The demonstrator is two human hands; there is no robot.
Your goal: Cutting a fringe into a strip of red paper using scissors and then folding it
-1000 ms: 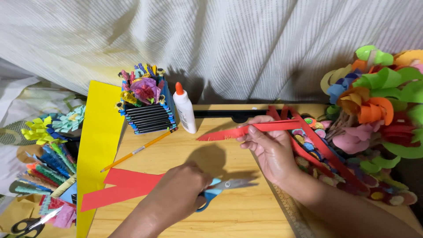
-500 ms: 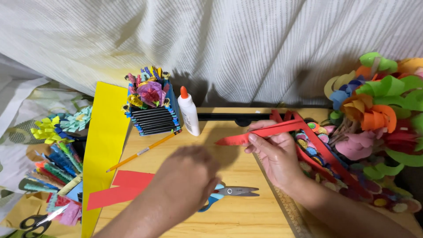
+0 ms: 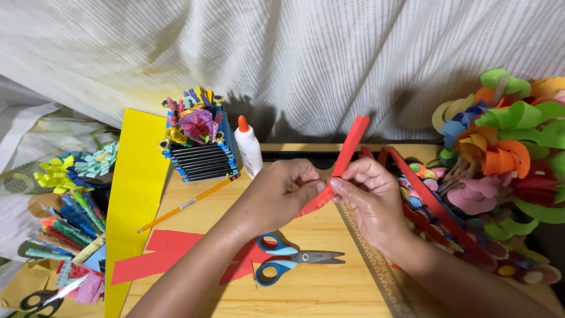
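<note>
Both hands meet over the middle of the wooden table (image 3: 306,288) and pinch one fringed red paper strip (image 3: 348,147). My left hand (image 3: 285,191) holds its lower end, where the cut fringe shows. My right hand (image 3: 368,197) grips it just above, and the strip slants up to the right. Blue-handled scissors (image 3: 291,264) lie on the table below the hands, untouched, partly over red paper sheets (image 3: 170,259).
A white glue bottle (image 3: 248,147) with an orange cap, a pencil (image 3: 188,203) and a box of paper flowers (image 3: 200,144) stand behind. A yellow sheet (image 3: 132,194) hangs at the left, a ruler (image 3: 376,265) lies under my right forearm, and paper flowers (image 3: 506,141) fill the right.
My left hand left the scissors on the table and rose to the red strip. The strip turned from nearly level to slanting upward, now held by both hands.
</note>
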